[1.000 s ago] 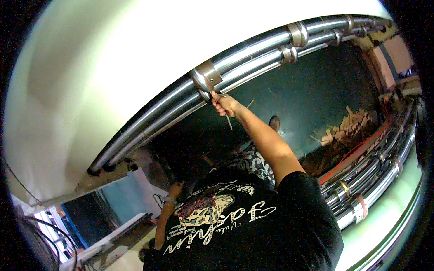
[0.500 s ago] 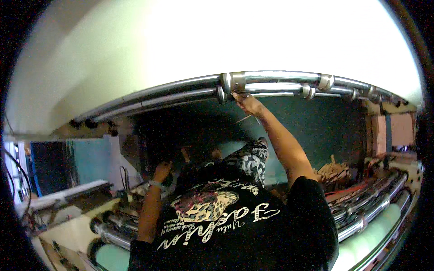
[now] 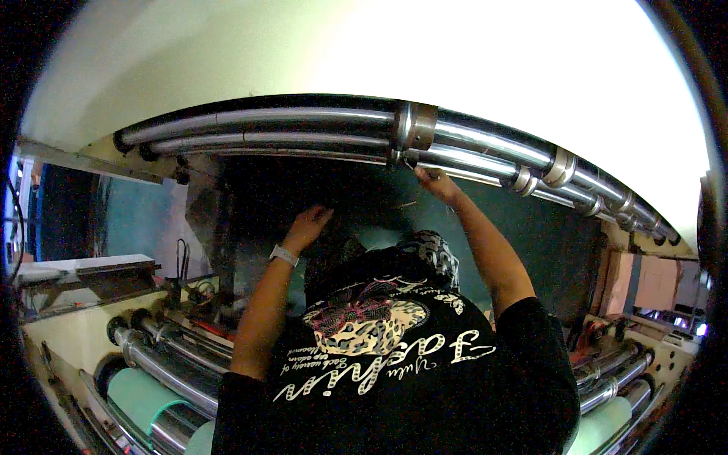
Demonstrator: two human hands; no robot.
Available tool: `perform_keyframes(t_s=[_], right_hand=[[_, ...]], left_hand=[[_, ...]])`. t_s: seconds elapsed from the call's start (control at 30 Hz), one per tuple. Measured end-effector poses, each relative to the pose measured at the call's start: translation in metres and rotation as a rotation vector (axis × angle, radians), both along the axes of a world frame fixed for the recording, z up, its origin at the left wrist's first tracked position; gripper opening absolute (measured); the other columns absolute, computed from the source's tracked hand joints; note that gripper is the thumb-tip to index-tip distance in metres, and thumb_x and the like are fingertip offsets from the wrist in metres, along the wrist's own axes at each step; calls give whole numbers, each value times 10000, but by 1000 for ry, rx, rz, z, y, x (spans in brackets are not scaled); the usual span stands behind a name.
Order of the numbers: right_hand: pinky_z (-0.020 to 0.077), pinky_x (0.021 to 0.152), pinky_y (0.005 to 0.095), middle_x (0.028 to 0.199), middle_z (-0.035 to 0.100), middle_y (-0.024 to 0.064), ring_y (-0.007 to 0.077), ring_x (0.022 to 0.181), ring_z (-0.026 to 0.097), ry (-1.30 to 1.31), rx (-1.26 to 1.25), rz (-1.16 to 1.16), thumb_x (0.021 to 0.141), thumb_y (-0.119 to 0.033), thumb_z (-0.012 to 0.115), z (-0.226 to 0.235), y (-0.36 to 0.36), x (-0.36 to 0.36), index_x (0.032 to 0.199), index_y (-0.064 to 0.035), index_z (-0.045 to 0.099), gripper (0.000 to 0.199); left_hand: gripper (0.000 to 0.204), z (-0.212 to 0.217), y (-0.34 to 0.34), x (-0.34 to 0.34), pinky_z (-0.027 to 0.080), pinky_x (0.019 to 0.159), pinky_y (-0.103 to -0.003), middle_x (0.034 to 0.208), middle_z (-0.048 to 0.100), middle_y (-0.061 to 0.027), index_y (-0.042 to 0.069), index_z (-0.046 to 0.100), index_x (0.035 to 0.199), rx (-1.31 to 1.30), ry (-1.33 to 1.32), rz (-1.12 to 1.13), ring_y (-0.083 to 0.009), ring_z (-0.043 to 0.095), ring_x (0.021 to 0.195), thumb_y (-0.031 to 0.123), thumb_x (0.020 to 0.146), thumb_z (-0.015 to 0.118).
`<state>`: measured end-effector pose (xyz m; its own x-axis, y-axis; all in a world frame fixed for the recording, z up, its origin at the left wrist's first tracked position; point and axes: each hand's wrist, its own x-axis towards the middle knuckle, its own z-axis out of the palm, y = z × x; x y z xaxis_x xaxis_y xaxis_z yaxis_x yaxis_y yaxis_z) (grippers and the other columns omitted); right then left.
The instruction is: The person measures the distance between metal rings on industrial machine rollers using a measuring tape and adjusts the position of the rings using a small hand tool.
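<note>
Reaching up under the steel collar (image 3: 415, 127) that ringed the upper rollers (image 3: 303, 121), the person had the right hand (image 3: 436, 182) pressed to the thin rod just below it. Its fingers (image 3: 425, 173) were curled tight against the metal, and a thin stick-like shape showed just below and left of them, but whether they gripped it could not be told. The left hand (image 3: 307, 224) sat lower and to the left of the collar, in the dark opening (image 3: 250, 220) of the machine. Its fingers were bent inward and hid what, if anything, they held.

The step in hand looked like close work on the fitting at the collar, with the left hand busy or braced inside. The next move would likely call for small, careful wrist motions rather than any sweep of the arm.

Room was tight: the rollers curved close overhead, and more collars (image 3: 559, 167) crowded the run to the right. Below and left of the collar lay further rollers (image 3: 163, 356) – the freest space was the dark gap directly beneath it.
</note>
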<state>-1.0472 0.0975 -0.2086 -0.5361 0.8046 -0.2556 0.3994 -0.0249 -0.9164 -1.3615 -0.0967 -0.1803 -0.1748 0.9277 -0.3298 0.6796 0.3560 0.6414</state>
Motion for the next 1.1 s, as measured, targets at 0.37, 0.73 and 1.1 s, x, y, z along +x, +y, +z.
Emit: perform_keyframes(t_s=[0.37,0.73,1.1], right_hand=[[375,576,284,616,455,27,126,614,422,-34,358,40,858,-492,514,36,-14,-3,757,-3,566,502],[433,849,289,1050,595,100,183,976,552,327,23,294,794,-206,627,49,-79,-25,1107,-19,574,368],[391,526,218,742,549,-24,69,666,476,133,-135,-299,802,-283,657,87,-79,57,959,-78,591,266]], left_hand=[[481,28,53,51,462,681,-340,795,623,-128,15,559,1022,-23,-220,-70,-218,604,688,453,824,559],[919,43,71,118,456,824,-320,1052,592,-145,29,44,1403,172,-725,-409,-200,576,938,279,789,681],[671,78,102,94,438,849,-309,1050,563,-98,46,431,1256,-132,-272,-677,-184,534,957,379,743,705]])
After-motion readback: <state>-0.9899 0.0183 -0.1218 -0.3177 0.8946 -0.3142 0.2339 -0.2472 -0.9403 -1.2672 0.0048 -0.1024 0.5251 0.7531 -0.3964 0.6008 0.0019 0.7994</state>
